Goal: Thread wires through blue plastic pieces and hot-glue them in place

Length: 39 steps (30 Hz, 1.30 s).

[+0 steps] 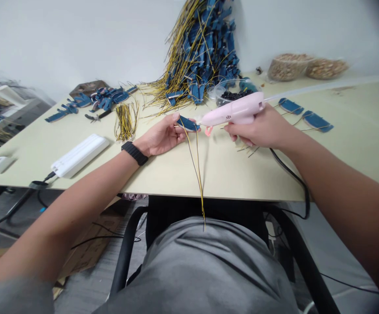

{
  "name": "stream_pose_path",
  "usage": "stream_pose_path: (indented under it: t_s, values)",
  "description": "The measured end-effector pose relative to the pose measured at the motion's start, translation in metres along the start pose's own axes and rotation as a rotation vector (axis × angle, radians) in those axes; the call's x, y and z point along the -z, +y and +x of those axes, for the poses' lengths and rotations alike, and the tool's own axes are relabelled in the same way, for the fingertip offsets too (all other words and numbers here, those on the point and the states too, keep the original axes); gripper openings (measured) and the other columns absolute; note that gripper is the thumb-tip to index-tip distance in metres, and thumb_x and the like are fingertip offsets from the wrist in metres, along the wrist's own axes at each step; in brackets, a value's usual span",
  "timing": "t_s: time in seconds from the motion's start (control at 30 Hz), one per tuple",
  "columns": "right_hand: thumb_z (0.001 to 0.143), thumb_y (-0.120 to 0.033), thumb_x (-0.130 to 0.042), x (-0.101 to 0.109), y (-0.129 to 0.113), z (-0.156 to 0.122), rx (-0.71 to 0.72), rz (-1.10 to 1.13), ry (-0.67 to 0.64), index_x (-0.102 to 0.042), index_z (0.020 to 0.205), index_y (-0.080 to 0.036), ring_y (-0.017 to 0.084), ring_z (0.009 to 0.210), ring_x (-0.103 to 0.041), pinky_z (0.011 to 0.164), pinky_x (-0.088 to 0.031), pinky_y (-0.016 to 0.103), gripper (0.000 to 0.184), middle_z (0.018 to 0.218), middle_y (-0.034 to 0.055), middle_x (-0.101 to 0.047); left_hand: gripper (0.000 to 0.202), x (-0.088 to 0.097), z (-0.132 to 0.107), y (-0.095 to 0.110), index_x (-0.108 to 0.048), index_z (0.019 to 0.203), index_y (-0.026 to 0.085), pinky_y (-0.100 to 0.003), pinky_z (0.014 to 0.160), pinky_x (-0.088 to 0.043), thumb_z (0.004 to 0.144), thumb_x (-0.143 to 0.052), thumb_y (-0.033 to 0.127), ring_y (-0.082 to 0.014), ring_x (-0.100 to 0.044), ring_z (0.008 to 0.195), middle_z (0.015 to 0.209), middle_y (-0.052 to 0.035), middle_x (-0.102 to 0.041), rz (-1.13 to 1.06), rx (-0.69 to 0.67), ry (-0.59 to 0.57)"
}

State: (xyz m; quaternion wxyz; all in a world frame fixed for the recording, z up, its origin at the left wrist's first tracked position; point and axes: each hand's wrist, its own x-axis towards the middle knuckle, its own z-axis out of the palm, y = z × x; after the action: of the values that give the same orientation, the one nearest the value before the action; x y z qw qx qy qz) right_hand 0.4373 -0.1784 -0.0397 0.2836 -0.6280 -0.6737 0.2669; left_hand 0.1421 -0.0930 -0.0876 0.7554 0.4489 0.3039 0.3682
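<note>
My left hand pinches a small blue board above the table. Yellow and black wires hang from that board down past the table edge to my lap. In my right hand is a pink hot glue gun, fingers wrapped round its handle. Its nozzle points left and meets or nearly meets the right end of the blue board; whether they touch I cannot tell. A black cord runs down from the gun, and a long pale glue stick seems to extend from its back.
A big pile of wired blue boards rises at the back. Loose blue boards, pliers, a wire bundle and a white power strip lie left. Right are two blue boards, a tub of black parts and bags.
</note>
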Motion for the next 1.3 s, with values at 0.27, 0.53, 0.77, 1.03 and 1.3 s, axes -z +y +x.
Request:
stream_pose_path:
  t_s: [0.27, 0.53, 0.77, 1.03, 1.3]
  values:
    - [0.093, -0.028, -0.095, -0.001, -0.004, -0.003, 0.01, 0.075, 0.003, -0.07, 0.085, -0.03, 0.026, 0.067, -0.064, 0.068, -0.058, 0.042, 0.027, 0.063, 0.0037, -0.063, 0.035, 0.0, 0.0, 0.001, -0.093, 0.103, 0.009, -0.017, 0.074, -0.063, 0.113, -0.105, 0.039, -0.0092, -0.079, 0.072, 0.099, -0.0115, -0.093, -0.007, 0.007, 0.01]
    - [0.09, -0.028, -0.092, 0.0, 0.001, 0.001, 0.053, 0.038, -0.003, -0.07, 0.079, -0.029, 0.025, 0.061, -0.065, 0.059, -0.056, 0.039, 0.024, 0.06, 0.0022, -0.063, 0.037, 0.002, 0.001, -0.003, -0.093, 0.103, 0.01, -0.016, 0.071, -0.063, 0.112, -0.107, 0.043, -0.0086, -0.079, 0.071, 0.09, -0.0053, -0.09, -0.003, -0.025, -0.014]
    - [0.091, -0.017, -0.086, -0.001, -0.008, -0.002, 0.012, 0.052, 0.0, -0.074, 0.086, -0.027, 0.023, 0.061, -0.066, 0.062, -0.054, 0.038, 0.017, 0.063, 0.0015, -0.067, 0.032, 0.008, 0.004, -0.003, -0.094, 0.101, 0.011, -0.016, 0.073, -0.065, 0.11, -0.108, 0.038, -0.0087, -0.08, 0.072, 0.093, -0.0057, -0.092, -0.001, -0.026, -0.049]
    - [0.091, -0.019, -0.09, -0.002, -0.01, -0.005, 0.047, 0.157, -0.019, -0.076, 0.102, -0.026, 0.02, 0.055, -0.059, 0.053, -0.046, 0.035, 0.02, 0.06, -0.0021, -0.064, 0.036, 0.017, 0.009, -0.007, -0.093, 0.101, 0.012, -0.018, 0.073, -0.066, 0.104, -0.113, 0.042, -0.0092, -0.08, 0.072, 0.096, -0.0065, -0.093, 0.007, -0.049, -0.085]
    - [0.103, -0.019, -0.089, 0.004, -0.014, -0.009, 0.065, 0.183, -0.079, -0.082, 0.093, -0.022, 0.015, 0.048, -0.052, 0.048, -0.041, 0.031, 0.013, 0.055, -0.0027, -0.059, 0.038, 0.016, 0.007, -0.007, -0.09, 0.101, 0.013, -0.02, 0.074, -0.065, 0.1, -0.116, 0.041, -0.0097, -0.08, 0.074, 0.1, -0.0075, -0.094, 0.028, -0.057, -0.059]
